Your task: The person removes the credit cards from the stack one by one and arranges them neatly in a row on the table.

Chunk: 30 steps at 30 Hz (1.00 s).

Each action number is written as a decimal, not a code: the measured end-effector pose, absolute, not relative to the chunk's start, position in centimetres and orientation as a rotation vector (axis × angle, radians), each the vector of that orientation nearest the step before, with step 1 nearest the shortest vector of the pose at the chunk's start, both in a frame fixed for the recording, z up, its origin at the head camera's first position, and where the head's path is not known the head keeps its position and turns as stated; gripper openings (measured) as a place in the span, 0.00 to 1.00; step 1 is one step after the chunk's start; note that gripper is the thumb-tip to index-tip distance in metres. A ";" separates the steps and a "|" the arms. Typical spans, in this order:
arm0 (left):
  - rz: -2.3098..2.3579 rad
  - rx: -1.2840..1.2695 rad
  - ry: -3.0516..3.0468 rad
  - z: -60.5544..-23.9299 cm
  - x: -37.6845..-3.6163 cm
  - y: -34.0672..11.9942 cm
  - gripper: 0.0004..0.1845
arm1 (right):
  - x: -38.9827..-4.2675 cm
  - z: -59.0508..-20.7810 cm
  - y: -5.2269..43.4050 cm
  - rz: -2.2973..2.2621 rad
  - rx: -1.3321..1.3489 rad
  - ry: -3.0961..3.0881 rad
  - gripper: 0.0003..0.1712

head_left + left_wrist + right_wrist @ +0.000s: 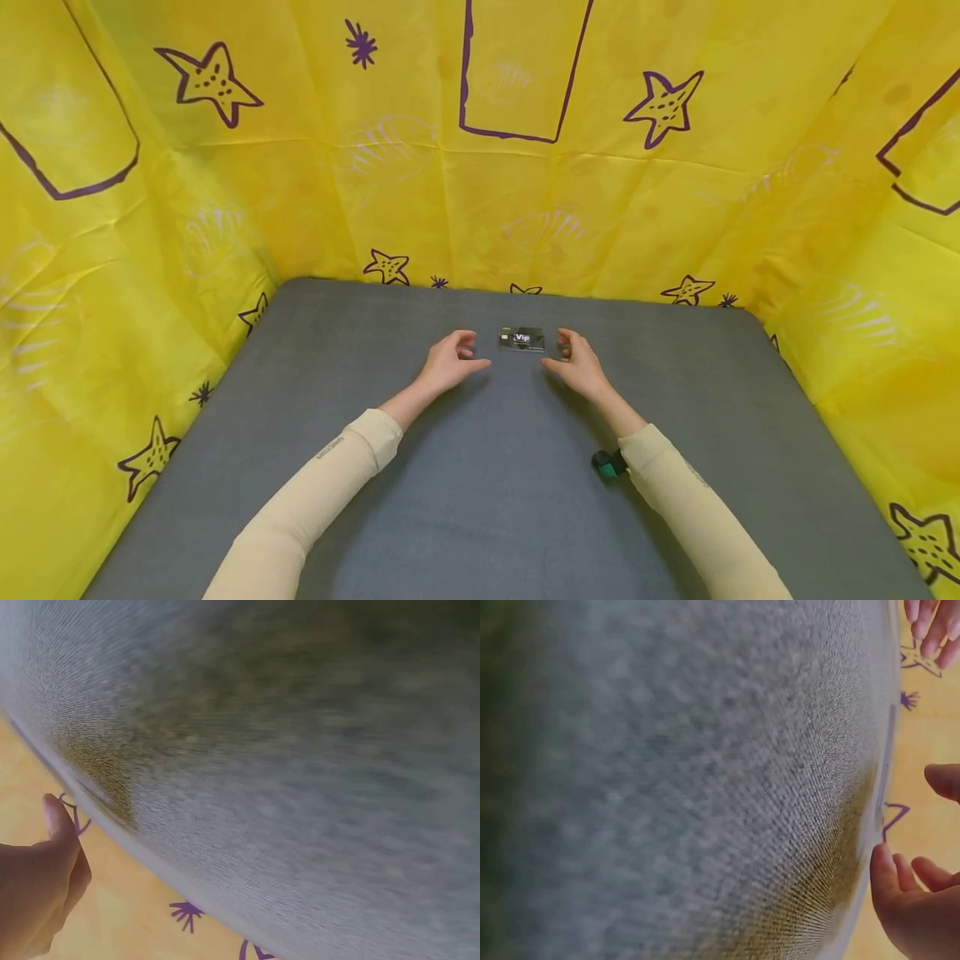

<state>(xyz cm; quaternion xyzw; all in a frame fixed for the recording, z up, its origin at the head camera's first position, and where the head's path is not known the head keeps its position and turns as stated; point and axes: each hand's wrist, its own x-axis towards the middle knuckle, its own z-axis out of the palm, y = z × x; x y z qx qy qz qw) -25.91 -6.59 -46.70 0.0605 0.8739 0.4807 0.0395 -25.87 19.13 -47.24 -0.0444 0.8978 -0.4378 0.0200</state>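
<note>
A dark card [521,338] with a chip and the letters "Vip" lies flat near the far side of the grey tabletop. Just left of the card is my left hand [450,362], fingers loosely bent, thumb pointing right, holding nothing. On the card's other side my right hand [581,364] mirrors it, thumb and fingers apart with a gap between them. Neither hand touches the card. In the left wrist view my left hand [45,889] shows at the lower left edge. The right wrist view has my right hand [922,900] at lower right, with fingers of the left hand at the top corner.
Grey cloth covers the table [480,483]. A yellow curtain [480,192] with purple starfish drawings encloses its back and both sides. A dark and green strap piece [609,464] sits at the right sleeve [675,483].
</note>
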 end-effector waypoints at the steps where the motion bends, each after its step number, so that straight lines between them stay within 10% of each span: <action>1: 1.467 0.186 2.677 -46.7 -26.1 -6.4 0.32 | -26.0 -47.3 19.1 -1.355 -0.132 2.785 0.41; 30: 1.241 0.254 2.775 -47.4 -30.1 -2.4 0.29 | -29.3 -47.9 17.7 -1.207 -0.132 2.863 0.37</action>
